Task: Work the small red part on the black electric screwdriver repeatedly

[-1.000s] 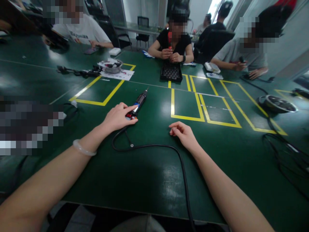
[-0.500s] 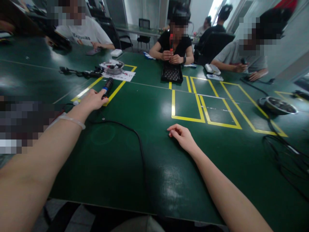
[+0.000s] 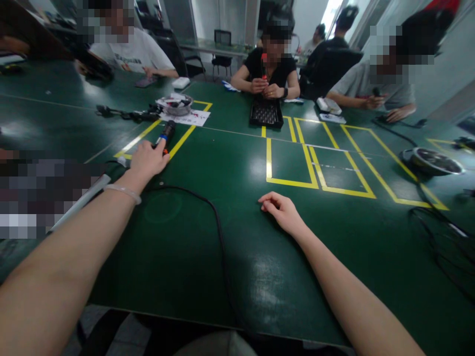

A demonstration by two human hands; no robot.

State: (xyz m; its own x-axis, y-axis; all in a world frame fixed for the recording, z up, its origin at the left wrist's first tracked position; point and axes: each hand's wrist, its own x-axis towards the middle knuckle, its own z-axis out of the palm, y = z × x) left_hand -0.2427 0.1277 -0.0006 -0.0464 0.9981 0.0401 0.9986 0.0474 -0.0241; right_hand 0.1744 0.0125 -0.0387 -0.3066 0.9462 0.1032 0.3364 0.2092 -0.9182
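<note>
My left hand [image 3: 147,160] is stretched out to the left over the green table [image 3: 237,222], its fingers closed around the rear end of a black electric screwdriver [image 3: 166,134] that lies across a yellow tape line. The tool's black cable [image 3: 211,212] trails from it back towards me. My right hand [image 3: 281,210] rests on the table near the middle, fingers loosely curled, holding nothing.
Yellow tape rectangles [image 3: 293,163] mark the table. A black parts tray [image 3: 265,113] sits before a person opposite. A metal bowl [image 3: 175,104] on paper lies at far left, a round dish [image 3: 432,160] and loose cables [image 3: 441,232] at right. Several people sit around.
My left hand carried the screwdriver from the table's middle out to the left onto the yellow line, dragging the cable along. My right hand stayed put.
</note>
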